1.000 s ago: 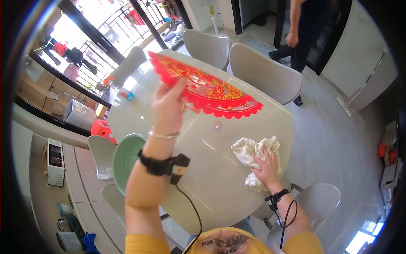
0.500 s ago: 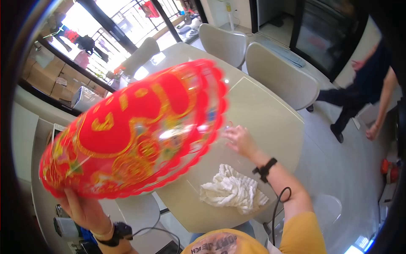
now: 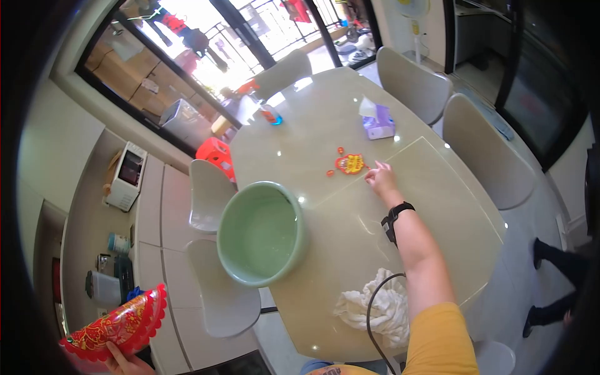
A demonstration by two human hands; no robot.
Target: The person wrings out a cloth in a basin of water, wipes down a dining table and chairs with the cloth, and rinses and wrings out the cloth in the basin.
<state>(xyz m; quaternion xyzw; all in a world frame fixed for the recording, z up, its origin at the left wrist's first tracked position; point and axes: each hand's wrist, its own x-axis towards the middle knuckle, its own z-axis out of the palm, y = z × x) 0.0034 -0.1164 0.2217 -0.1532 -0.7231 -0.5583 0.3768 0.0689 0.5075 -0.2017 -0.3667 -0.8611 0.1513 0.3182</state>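
Observation:
At the lower left, my left hand (image 3: 128,364) grips a red-and-gold decorative sheet (image 3: 119,322) with a scalloped edge. The sheet is glossy and looks folded or curved, and its lower part runs into the dark border. Over the table, my right hand (image 3: 384,183) has loosely bent fingers that are apart. Its fingertips are beside a small red-and-gold ornament (image 3: 350,164), with small red pieces (image 3: 330,173) around it. A crumpled white cloth (image 3: 377,306) lies near my right forearm, partly behind a black cable.
A green basin (image 3: 259,234) stands at the table's left edge. Farther back on the table (image 3: 350,231) are a purple tissue box (image 3: 379,125) and a bottle with blue liquid (image 3: 271,115). Chairs (image 3: 487,156) surround the table. A person's dark-clad legs (image 3: 556,275) show at the right.
My left hand has carried the red sheet down and left, uncovering the basin, ornament, tissue box and bottle. The view has turned left. My right hand remains over the table.

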